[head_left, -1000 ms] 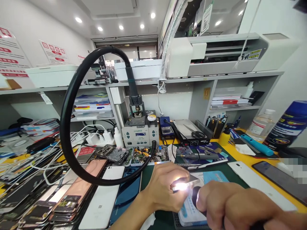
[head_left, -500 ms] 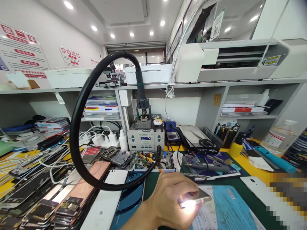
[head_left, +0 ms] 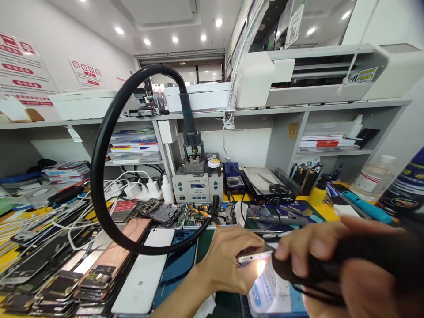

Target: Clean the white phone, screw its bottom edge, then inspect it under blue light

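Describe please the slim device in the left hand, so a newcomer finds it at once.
Find the large black hose loop. Right of its lowest curve, the left hand grips the slim silver-edged device. Unlike the white phone and blue phone nearby, it is held, not lying flat.

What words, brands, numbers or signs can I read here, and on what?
"LEAD FREE", faint, on the grey machine; its other markings are too small.
Large red lettering on the wall posters: too blurred to read surely.
Bottle, blue can, yellow sticker, hanging tag, printed pad: print too small or blurred.
White phone: a mark, too small.
Held silver slab: none readable.
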`<state>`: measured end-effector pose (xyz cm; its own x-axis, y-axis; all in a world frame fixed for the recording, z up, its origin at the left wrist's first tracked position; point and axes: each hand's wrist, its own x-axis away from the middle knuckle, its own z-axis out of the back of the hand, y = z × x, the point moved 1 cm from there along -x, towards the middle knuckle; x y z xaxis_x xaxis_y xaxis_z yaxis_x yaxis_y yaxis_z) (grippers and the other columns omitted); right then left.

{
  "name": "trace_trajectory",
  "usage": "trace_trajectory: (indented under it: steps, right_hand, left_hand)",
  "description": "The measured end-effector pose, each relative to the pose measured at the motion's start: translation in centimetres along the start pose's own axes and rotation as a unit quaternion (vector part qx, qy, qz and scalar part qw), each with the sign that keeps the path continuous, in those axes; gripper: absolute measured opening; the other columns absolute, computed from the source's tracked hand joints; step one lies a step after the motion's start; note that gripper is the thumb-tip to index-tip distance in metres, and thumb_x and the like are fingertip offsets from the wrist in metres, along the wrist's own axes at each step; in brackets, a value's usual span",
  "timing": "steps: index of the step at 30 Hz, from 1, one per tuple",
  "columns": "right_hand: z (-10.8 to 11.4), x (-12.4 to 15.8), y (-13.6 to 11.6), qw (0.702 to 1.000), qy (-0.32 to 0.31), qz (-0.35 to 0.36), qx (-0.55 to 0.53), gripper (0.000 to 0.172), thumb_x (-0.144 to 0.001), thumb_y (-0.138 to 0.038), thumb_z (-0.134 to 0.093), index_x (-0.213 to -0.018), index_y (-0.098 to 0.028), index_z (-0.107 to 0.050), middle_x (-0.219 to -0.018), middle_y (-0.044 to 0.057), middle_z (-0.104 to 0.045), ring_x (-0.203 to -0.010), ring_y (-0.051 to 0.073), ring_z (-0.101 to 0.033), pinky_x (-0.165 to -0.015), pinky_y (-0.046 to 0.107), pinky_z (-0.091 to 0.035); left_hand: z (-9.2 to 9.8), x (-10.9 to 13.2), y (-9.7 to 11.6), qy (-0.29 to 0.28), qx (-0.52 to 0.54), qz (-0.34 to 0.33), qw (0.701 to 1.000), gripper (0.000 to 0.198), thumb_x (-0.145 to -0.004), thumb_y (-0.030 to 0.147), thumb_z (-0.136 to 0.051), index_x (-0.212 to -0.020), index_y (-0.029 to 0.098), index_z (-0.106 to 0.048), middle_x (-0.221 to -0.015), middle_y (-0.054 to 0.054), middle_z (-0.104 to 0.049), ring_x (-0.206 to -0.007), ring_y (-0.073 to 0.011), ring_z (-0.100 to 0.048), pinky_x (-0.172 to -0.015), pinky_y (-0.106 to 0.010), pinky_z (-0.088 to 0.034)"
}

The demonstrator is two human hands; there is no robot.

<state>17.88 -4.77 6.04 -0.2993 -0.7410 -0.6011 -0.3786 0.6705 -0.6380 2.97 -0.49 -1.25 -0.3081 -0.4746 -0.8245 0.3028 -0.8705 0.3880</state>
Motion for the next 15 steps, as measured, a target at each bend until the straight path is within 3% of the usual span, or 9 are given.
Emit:
trace_trajectory:
  steps: [2, 5, 10, 15]
  right_hand:
    - [-1.7, 0.3, -0.6, 0.999, -0.023, -0.041, 0.022, 0.024, -0.092, -0.031, -0.068, -0.115, -0.029, -0.062, -0.079, 0.001, -0.063, -0.060, 0.020, -0.064, -0.055, 0.039, -0.055]
    - [-3.2, 0.6, -0.8, 0.998, -0.056, -0.019, 0.011, 0.022, -0.095, -0.033, -0.063, -0.116, -0.027, -0.062, -0.076, 0.000, -0.060, -0.052, 0.016, -0.059, -0.047, 0.033, -0.049]
    - [-4.0, 0.6, 0.1, 0.997, -0.049, 0.055, 0.000, 0.024, -0.098, -0.030, -0.059, -0.122, -0.025, -0.061, -0.077, 0.000, -0.060, -0.047, 0.014, -0.056, -0.044, 0.032, -0.043]
    - [-3.5, 1.2, 0.3, 0.996, -0.017, 0.031, -0.086, 0.028, -0.085, -0.046, -0.074, -0.104, -0.027, -0.070, -0.064, -0.002, -0.060, -0.041, 0.017, -0.054, -0.041, 0.034, -0.046]
  left_hand:
    - [0.0, 0.1, -0.2, -0.002, -0.001, 0.006, 1.000, 0.016, -0.071, 0.019, -0.063, -0.085, 0.018, -0.069, -0.086, -0.007, -0.078, -0.073, -0.0185, -0.073, -0.067, -0.030, -0.058]
    - [0.0, 0.3, -0.4, 0.013, -0.003, 0.012, 1.000, 0.010, -0.071, 0.016, -0.060, -0.078, 0.020, -0.067, -0.085, -0.006, -0.077, -0.073, -0.0177, -0.072, -0.068, -0.030, -0.058]
    - [-0.1, 0.3, -0.4, 0.016, 0.003, 0.001, 1.000, 0.013, -0.066, 0.017, -0.061, -0.078, 0.020, -0.066, -0.083, -0.005, -0.077, -0.071, -0.0177, -0.071, -0.063, -0.029, -0.055]
    - [-0.1, 0.2, -0.1, 0.023, -0.003, 0.008, 1.000, 0.015, -0.062, 0.022, -0.060, -0.075, 0.020, -0.067, -0.081, -0.005, -0.077, -0.069, -0.0198, -0.071, -0.061, -0.031, -0.056]
